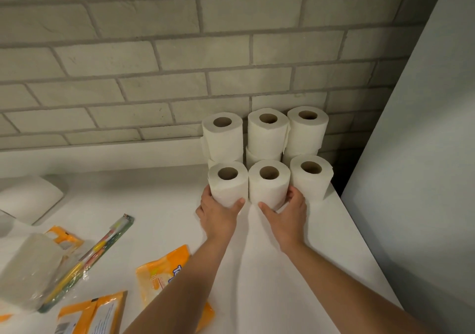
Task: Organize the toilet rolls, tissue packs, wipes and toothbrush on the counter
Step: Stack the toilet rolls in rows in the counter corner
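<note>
Left hand (218, 213) fingers wrapped narrowly around the front-left toilet roll (227, 183), thumb on its near face. Right hand (286, 211) cups the front-middle roll (268, 182), thumb left, fingers wedged between it and the front-right roll (311, 177). All three stand upright, touching side by side on the white counter (270, 256). Just behind the front-middle roll: three two-high stacks (267, 130) against the brick wall (154, 58). Grey panel (424, 128) just right of the rolls. Well left and nearer than the front-middle roll: packaged toothbrush (102, 246), wrapped tissue pack (30, 269), orange wipes packs (164, 272). Forearms cross over one orange pack.
</note>
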